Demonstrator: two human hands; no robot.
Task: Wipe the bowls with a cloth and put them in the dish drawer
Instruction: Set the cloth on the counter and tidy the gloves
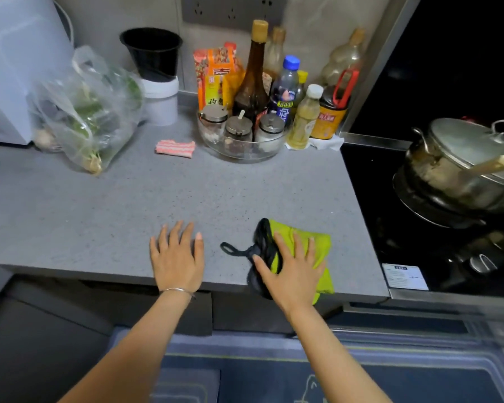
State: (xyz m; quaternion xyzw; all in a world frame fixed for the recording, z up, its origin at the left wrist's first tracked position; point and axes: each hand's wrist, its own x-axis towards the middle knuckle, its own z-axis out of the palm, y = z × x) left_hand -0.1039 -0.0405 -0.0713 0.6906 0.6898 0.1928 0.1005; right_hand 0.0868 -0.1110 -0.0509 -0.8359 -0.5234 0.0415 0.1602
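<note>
Down at the bottom of the frame, two bare forearms reach up from the lower edge over a blue floor mat (274,370). Just above them sit the dark cabinet fronts (99,303) under the bench lip; the dish drawer is probably among them, though I can't tell which one, and nothing stands pulled open.

Now the hands. The left hand (177,257) lies flat at lower centre, fingers spread, palm down on the bare grey bench (70,213), holding nothing; it looks like a bracing or resting pose. The right hand (293,269) is just to its right, also flat with its fingers apart, pressing down on the green cloth (317,245) without gripping it. The cloth is folded into a pad with a black edge and a black hanging loop (233,250) trailing out to the left, and it hangs slightly over the front edge, so it's parked within easy reach.

And the bowls? None in view anywhere, so I judge the wiping is either finished or not begun.

Further back, at centre, a small pink-striped cloth (175,148) lies folded beside a glass tray (245,154) crowded with seasoning jars and bottles, pushed against the wall to keep the working area free. Upper left, a plastic bag of greens (88,112) slumps near a black cup (152,52). Right of frame, a lidded pot (463,164) sits on the dark hob, a handle poking from under its lid.
</note>
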